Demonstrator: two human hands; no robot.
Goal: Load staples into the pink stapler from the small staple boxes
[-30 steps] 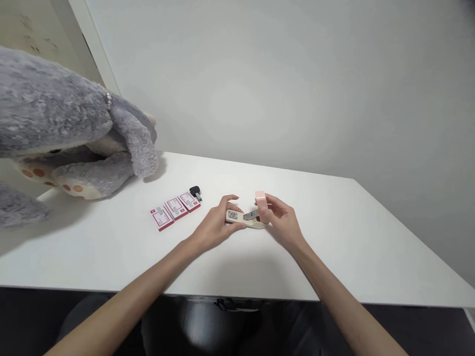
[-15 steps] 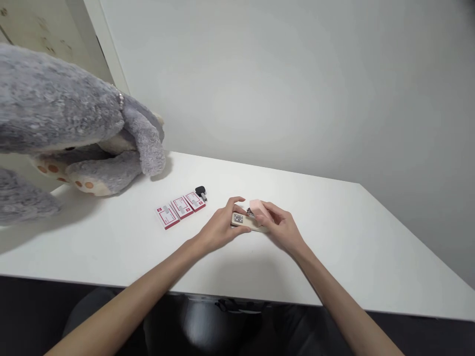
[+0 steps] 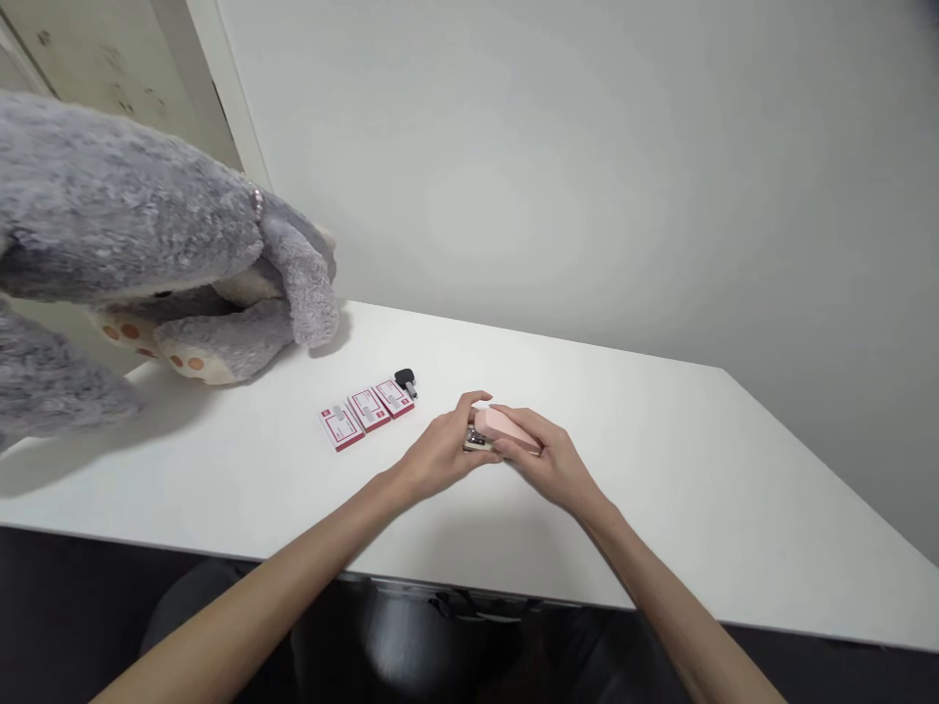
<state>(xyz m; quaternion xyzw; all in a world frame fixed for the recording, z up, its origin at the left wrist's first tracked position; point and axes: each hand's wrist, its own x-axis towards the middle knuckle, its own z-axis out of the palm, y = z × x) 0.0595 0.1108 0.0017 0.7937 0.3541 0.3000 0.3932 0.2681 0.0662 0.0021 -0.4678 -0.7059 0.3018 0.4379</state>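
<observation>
My right hand (image 3: 554, 460) is wrapped around the pink top of a stapler (image 3: 506, 430), thumb on the near side and fingers on the far side. Under its front end shows the pale base, with a metal plate (image 3: 475, 436) at the left tip. My left hand (image 3: 444, 450) grips the base from the left, thumb along the near edge and fingers curled at the far edge. Most of the base is hidden beneath the pink top and my fingers. The stapler lies lengthwise on the white table (image 3: 623, 499).
Left of my hands, several small items sit in a slanting row: three red-and-white boxes (image 3: 368, 411) and a small black-and-silver object (image 3: 406, 380). A large grey plush toy (image 3: 220, 323) leans over the table's left side. Behind the table rises a pale wall (image 3: 558, 176).
My right hand has lowered the pink top and brought it leftward, so it now covers much more of the base. The left hand keeps its grip. The view has shifted slightly.
</observation>
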